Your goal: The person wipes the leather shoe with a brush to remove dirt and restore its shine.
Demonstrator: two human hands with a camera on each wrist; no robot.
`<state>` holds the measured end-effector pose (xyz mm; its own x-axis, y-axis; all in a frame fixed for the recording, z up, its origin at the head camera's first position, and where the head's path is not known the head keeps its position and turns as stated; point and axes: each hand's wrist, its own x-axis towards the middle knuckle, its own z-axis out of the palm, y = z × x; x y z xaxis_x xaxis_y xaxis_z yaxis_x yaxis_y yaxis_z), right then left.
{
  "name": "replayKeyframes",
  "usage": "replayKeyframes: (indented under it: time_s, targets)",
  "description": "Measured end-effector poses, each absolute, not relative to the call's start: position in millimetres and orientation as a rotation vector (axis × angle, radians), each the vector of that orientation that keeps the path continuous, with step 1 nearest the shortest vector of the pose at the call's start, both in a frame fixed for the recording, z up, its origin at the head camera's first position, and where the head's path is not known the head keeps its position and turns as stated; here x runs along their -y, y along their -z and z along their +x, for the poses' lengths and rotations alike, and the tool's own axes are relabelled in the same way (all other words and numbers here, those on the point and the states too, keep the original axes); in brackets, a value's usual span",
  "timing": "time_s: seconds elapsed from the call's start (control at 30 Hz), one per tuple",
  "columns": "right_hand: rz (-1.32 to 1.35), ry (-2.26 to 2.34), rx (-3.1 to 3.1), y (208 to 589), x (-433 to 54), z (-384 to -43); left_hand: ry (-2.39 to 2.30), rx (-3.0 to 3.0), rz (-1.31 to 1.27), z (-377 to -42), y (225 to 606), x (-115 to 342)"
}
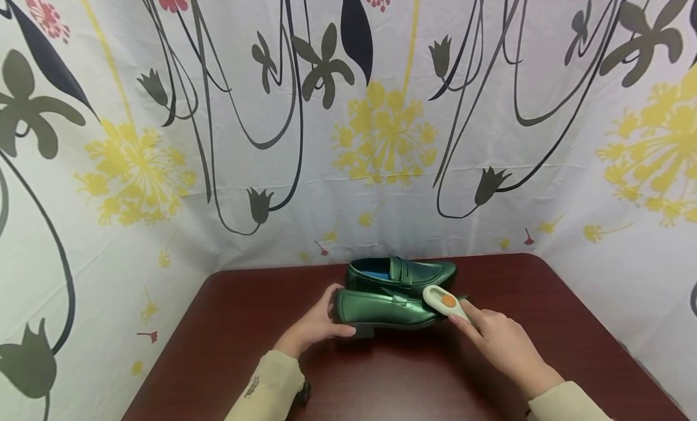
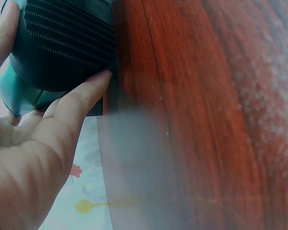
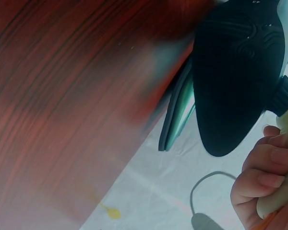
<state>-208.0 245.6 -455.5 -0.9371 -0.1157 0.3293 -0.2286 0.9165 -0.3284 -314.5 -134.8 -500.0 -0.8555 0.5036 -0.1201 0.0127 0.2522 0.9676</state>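
Brushing looks mid-job on the near green shoe (image 1: pixel 376 307), lower centre of the head frame; how much is done, can't tell; far green shoe (image 1: pixel 427 273), just above it in frame, its status unclear too; left hand (image 1: pixel 313 327) grips the near shoe's heel, at its left end; right hand (image 1: pixel 501 339) grasps the brush (image 1: pixel 435 298) at the toe, right end.

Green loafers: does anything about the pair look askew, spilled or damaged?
Only the near loafer looks askew: tipped, gripped by the left hand, its sole showing, whereas the far loafer sits upright. No spill or damage is visible.
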Motion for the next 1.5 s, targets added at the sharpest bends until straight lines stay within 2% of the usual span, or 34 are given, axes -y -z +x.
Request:
replayKeyframes:
  time_s: [1.13, 1.5]
  targets:
    - [0.305, -0.515, 2.76, 460.7, -196.7, -212.5, -1.606, -2.115, 0.615, -315.7, 498.5, 135.5]
    - [0.375, -0.346, 2.73, 461.0, -167.9, -222.4, -1.612, -2.119, 0.552, -315.3, 500.3, 134.1]
